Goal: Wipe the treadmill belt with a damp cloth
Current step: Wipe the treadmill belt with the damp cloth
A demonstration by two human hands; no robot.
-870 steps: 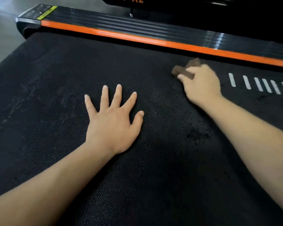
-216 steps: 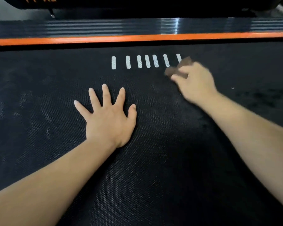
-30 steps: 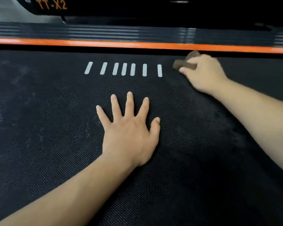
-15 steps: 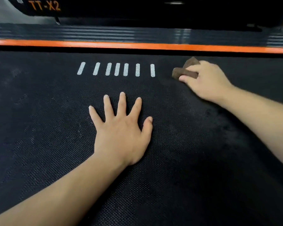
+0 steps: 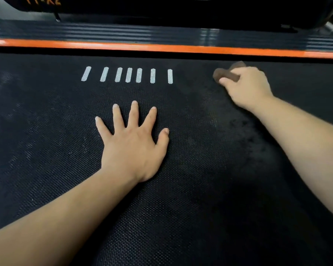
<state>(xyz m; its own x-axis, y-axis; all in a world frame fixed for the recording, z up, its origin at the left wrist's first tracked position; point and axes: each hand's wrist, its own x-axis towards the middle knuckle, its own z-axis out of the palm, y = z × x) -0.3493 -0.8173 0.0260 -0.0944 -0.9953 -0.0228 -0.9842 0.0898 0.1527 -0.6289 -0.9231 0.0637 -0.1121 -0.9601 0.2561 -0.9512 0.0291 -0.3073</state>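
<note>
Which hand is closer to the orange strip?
Right. The right hand, gripping the cloth, sits just short of the orange strip; the left hand lies flat farther back on the belt.

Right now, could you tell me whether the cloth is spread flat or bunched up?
Bunched: the brown cloth is a small wad gripped by the right hand.

Black woven treadmill belt [image 5: 181,217] fills most of view. Pale scuffs on left part, darker blotches toward right. Row of seven white dashes [image 5: 128,74] printed near far edge. At middle, left hand [image 5: 132,148] lies flat on belt, fingers spread. Right of dashes, brown cloth [image 5: 226,74] sits on belt, gripped by right hand [image 5: 247,87]. Orange strip [image 5: 161,47] borders far edge.
</note>
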